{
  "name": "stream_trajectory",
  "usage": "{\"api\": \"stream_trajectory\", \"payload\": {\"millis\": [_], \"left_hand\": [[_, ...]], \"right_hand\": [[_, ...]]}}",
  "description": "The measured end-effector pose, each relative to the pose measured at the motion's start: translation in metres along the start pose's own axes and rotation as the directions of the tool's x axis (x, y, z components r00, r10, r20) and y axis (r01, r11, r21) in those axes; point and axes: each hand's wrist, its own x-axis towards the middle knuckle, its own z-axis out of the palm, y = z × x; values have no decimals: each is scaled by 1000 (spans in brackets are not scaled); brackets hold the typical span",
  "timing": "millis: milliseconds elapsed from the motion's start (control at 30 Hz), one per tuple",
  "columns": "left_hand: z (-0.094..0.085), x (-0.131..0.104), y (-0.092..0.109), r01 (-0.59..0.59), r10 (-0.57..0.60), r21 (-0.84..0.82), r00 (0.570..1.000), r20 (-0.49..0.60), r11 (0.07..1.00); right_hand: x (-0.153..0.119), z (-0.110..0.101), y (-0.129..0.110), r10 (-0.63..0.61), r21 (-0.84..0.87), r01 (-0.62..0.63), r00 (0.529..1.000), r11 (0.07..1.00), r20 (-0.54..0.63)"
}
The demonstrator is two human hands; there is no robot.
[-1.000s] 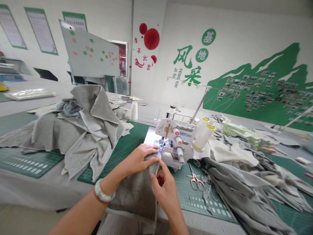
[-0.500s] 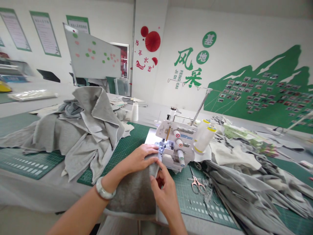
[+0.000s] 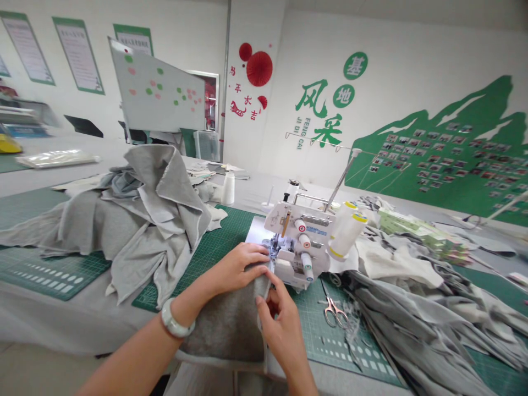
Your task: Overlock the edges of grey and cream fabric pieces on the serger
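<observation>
My left hand, with a pale bangle on its wrist, lies flat on a grey fabric piece. Its fingertips are close to the lit needle area of a white overlock sewing machine. Just nearer to me, my right hand pinches the fabric's right edge between thumb and fingers. The fabric's far end reaches the presser foot, and its near end hangs over the table edge. My left fingers hide part of the cloth by the foot.
A heap of grey fabric lies on the left cutting mat. Right of the machine are scissors, thread scraps, thread cones and more piled cloth. A white cone stands behind.
The view has shifted very slightly, so everything sits a little further right. Both hands keep nearly the same places on the fabric.
</observation>
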Motion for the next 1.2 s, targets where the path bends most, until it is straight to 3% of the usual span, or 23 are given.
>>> {"api": "stream_trajectory", "payload": {"millis": [333, 633, 933, 1200], "left_hand": [[1, 4, -6, 7, -8, 24, 1000, 19, 1000], [-1, 3, 8, -4, 6, 159, 1000, -14, 987], [2, 5, -4, 47, -47, 123, 999, -4, 991], [-7, -6, 24, 36, -46, 288, 999, 27, 957]], "right_hand": [[1, -1, 0, -22, -19, 22, 999, 1000, -24], [3, -2, 3, -30, -21, 30, 999, 999, -11], [4, -1, 3, -46, -16, 46, 999, 999, -27], [3, 1, 8, -26, -13, 26, 1000, 1000, -6]]}}
